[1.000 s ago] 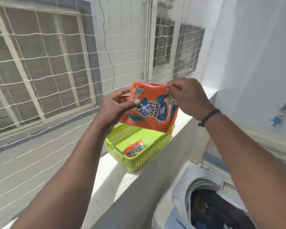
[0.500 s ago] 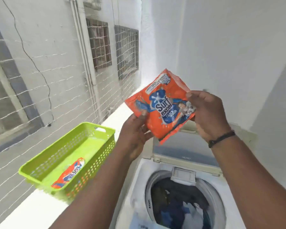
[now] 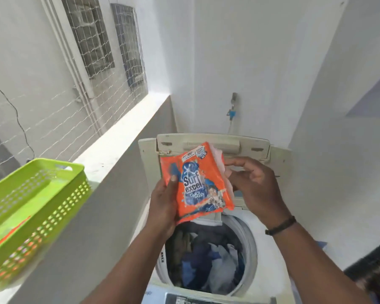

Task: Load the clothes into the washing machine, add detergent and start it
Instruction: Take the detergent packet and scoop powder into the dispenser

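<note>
An orange Surf Excel detergent packet point(image 3: 195, 183) is held upright above the open top-loading washing machine point(image 3: 270, 249). My left hand point(image 3: 165, 200) grips its left edge, thumb pressed on the front. My right hand point(image 3: 252, 185) is at the packet's right side, fingers curled near its pale open edge; whether they pinch it is hard to tell. The drum below holds dark blue, white and olive clothes point(image 3: 206, 257). The machine's lid point(image 3: 213, 145) stands raised behind the packet.
A green perforated basket point(image 3: 37, 194) sits on the white ledge point(image 3: 119, 139) at left, with an orange packet blurred inside. A netted opening and barred windows lie beyond the ledge. A tap with blue fitting point(image 3: 232, 110) is on the back wall.
The view has swung right and down from the basket to the machine. Both hands carried the packet over the drum and turned it upright; my right hand shifted to its right edge.
</note>
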